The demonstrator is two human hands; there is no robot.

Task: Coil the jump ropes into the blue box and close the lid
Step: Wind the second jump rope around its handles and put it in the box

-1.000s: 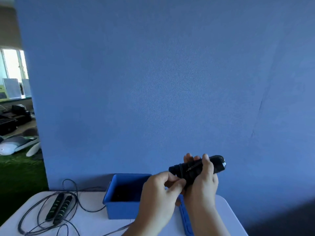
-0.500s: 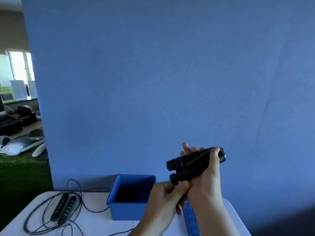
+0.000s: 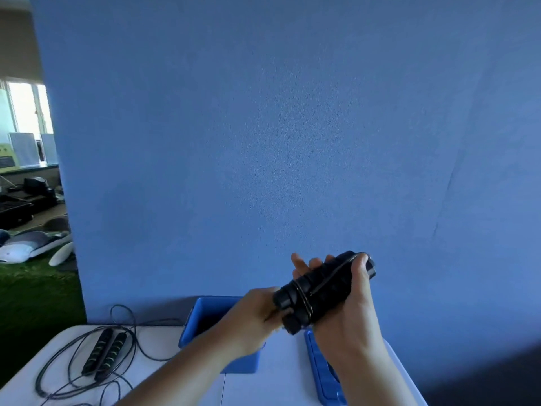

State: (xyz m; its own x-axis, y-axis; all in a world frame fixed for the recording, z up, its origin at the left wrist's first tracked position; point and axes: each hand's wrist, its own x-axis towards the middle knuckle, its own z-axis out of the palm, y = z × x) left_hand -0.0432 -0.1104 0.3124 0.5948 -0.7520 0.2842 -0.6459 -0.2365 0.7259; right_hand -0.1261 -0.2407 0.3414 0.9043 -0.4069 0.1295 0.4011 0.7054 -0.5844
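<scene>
At 5 o'clock above the table (image 3: 281, 382), the right hand (image 3: 351, 315) grasps the black handles (image 3: 319, 291), cord wound round them. The left hand (image 3: 251, 315) is at their lower end, too blurred to tell its grip. Step is probably finishing the wrap. Next, lower the bundle into the blue box (image 3: 244, 363) at its 7 o'clock.

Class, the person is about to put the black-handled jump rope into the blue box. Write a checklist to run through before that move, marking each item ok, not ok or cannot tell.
1. Firm hold: ok, the right hand grips the black handles.
2. Winding: ok where visible, the cord wraps round the handles; its loose end, cannot tell.
3. Hold of the left hand at the handles' lower end: cannot tell, blurred.
4. Opening of the blue box: ok, uncovered.
5. Position of the lid: ok, it lies on the table right of the box.
6. Coiling of the second rope: not ok, it sprawls left of the box.
</scene>
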